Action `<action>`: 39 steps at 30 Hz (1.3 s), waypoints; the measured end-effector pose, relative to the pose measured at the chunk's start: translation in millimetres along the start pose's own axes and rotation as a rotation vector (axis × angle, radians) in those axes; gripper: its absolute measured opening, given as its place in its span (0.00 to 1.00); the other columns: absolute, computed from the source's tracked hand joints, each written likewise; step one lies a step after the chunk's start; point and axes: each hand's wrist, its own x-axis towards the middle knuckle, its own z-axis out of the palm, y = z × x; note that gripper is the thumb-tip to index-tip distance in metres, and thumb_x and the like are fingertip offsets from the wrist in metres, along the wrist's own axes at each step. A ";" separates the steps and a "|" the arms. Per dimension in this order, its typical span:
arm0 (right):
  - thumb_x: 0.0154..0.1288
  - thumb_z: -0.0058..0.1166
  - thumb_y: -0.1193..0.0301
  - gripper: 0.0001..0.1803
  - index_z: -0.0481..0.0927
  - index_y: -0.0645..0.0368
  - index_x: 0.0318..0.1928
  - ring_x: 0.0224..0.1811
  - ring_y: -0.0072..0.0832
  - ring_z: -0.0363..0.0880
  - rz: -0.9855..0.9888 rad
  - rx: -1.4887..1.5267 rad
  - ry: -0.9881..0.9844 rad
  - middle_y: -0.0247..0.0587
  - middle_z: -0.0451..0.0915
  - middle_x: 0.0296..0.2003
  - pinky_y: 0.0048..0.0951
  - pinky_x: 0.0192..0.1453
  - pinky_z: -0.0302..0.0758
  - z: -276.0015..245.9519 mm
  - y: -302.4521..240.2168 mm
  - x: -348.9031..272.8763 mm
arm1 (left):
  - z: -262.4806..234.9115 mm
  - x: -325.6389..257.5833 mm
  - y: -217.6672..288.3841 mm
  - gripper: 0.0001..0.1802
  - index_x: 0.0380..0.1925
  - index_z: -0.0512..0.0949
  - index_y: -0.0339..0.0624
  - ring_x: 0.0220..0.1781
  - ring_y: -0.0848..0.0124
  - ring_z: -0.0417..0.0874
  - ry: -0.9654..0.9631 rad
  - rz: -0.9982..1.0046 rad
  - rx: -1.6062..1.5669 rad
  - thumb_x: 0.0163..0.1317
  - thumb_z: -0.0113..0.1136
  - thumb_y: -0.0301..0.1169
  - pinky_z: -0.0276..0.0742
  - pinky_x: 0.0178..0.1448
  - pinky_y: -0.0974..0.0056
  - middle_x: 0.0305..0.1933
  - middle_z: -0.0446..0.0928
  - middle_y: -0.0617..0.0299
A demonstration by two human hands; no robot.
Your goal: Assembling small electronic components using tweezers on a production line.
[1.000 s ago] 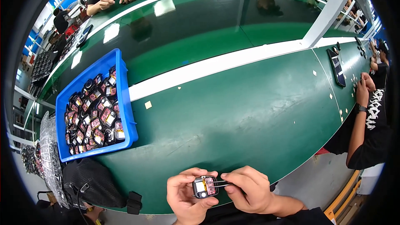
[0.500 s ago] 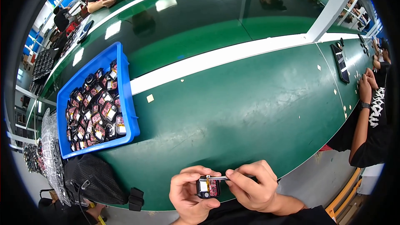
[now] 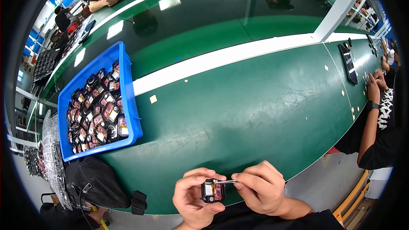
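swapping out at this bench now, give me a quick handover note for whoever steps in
Left hand: grips a small black module, open side up, pink and white parts showing inside.
Right hand: pinches thin metal tweezers, tips at the module's top edge.
Both hands are at the near edge of the green bench, just off it.
Blue tray on the left of the bench is full of similar modules.
Black mesh bag sits below the tray.
Done: one module picked up, tweezers at it.
Left: whether the tweezer step is finished cannot be told; the tray's modules lie untouched.
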 end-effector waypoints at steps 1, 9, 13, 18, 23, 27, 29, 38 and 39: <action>0.48 0.69 0.79 0.13 0.86 0.58 0.38 0.23 0.28 0.73 0.000 0.001 0.000 0.35 0.80 0.29 0.27 0.27 0.68 0.0 0.5 0.3 | -0.7 -0.2 -0.2 0.40 0.57 0.69 0.37 0.52 0.57 0.82 0.000 0.007 0.009 0.48 0.81 0.40 0.81 0.57 0.56 0.58 0.73 0.46; 0.49 0.69 0.79 0.12 0.86 0.58 0.37 0.23 0.28 0.73 0.013 0.042 -0.017 0.35 0.80 0.29 0.28 0.26 0.69 0.0 0.8 1.9 | -1.2 0.0 -0.8 0.40 0.57 0.70 0.36 0.52 0.57 0.82 -0.005 0.012 0.021 0.49 0.80 0.42 0.81 0.57 0.56 0.59 0.72 0.46; 0.49 0.68 0.79 0.12 0.86 0.58 0.37 0.23 0.28 0.73 0.010 -0.007 -0.015 0.35 0.80 0.28 0.28 0.26 0.69 0.7 -1.3 0.9 | -0.4 0.2 0.7 0.40 0.57 0.70 0.36 0.52 0.58 0.83 0.012 0.007 0.029 0.50 0.80 0.42 0.81 0.56 0.57 0.59 0.72 0.45; 0.48 0.68 0.79 0.13 0.85 0.58 0.37 0.23 0.28 0.72 0.020 -0.014 -0.009 0.35 0.79 0.29 0.28 0.26 0.68 1.5 -2.1 0.5 | -1.1 0.7 -0.6 0.40 0.57 0.69 0.36 0.52 0.57 0.83 0.014 0.011 0.038 0.49 0.80 0.41 0.82 0.56 0.57 0.59 0.72 0.46; 0.48 0.68 0.80 0.13 0.85 0.58 0.38 0.23 0.28 0.72 0.007 -0.045 -0.003 0.34 0.78 0.29 0.28 0.26 0.68 2.7 -1.6 -0.6 | 0.0 1.2 0.0 0.40 0.56 0.70 0.36 0.52 0.57 0.83 0.003 0.007 0.031 0.48 0.81 0.39 0.82 0.56 0.57 0.60 0.71 0.46; 0.47 0.68 0.80 0.14 0.85 0.57 0.38 0.23 0.28 0.72 -0.016 -0.121 -0.022 0.34 0.78 0.28 0.28 0.25 0.67 3.3 -3.6 -0.4 | -0.8 2.0 -2.7 0.39 0.56 0.70 0.36 0.53 0.55 0.83 0.001 0.041 0.063 0.48 0.81 0.39 0.82 0.57 0.56 0.60 0.71 0.46; 0.47 0.67 0.81 0.14 0.85 0.58 0.38 0.23 0.28 0.72 -0.024 -0.107 -0.030 0.34 0.78 0.28 0.28 0.25 0.68 7.2 -2.9 0.0 | -4.4 0.4 -2.2 0.38 0.56 0.70 0.36 0.53 0.55 0.83 0.028 0.060 0.089 0.48 0.80 0.38 0.82 0.57 0.56 0.60 0.71 0.47; 0.62 0.62 0.77 0.07 0.82 0.65 0.41 0.20 0.18 0.71 0.088 0.158 0.042 0.42 0.79 0.30 0.19 0.22 0.66 -2.5 -4.6 -3.7 | -28.0 24.3 25.8 0.40 0.53 0.67 0.44 0.50 0.54 0.85 0.172 0.339 0.114 0.44 0.83 0.36 0.87 0.48 0.58 0.54 0.72 0.52; 0.62 0.62 0.77 0.07 0.82 0.66 0.40 0.20 0.18 0.71 0.094 0.165 0.040 0.42 0.79 0.30 0.19 0.22 0.66 -1.5 -3.9 -4.1 | -31.0 30.5 40.1 0.41 0.53 0.67 0.45 0.49 0.55 0.85 0.237 0.360 0.137 0.42 0.84 0.39 0.87 0.47 0.58 0.53 0.72 0.53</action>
